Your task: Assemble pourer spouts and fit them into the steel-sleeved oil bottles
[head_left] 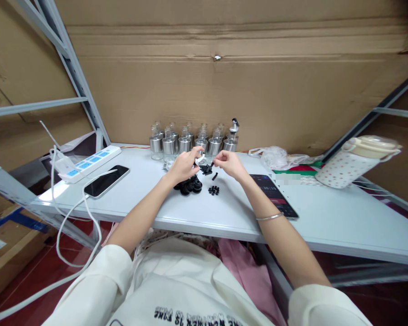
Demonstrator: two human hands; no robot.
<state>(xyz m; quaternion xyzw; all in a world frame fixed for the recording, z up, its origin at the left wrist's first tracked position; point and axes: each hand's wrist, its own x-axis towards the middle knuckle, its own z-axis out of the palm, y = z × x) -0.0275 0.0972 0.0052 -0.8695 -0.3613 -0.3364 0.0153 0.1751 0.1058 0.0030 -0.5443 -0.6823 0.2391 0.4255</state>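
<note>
My left hand (184, 165) is closed around a small shiny white-silver piece (200, 160), which looks like the metal part of a bottle pourer. Close by on the right, my right hand (230, 164) pinches a small black piece (212, 165) between thumb and fingertips. Below the hands lie a pile of thin black parts (206, 170) and one loose black stick (215, 176). Black rings (189, 185) are heaped under my left hand. A group of small black plugs (214, 190) sits nearer the front. More silver pieces (168, 165) are partly hidden behind my left hand.
Glass bottles with steel sleeves (184, 144) stand in rows at the back; one carries a pourer (234, 126). Left are a phone (107, 181) and a power strip (90, 164) with white cables. Right are a tablet-like device (275, 197), plastic bags (275, 157) and a dotted flask (355, 160).
</note>
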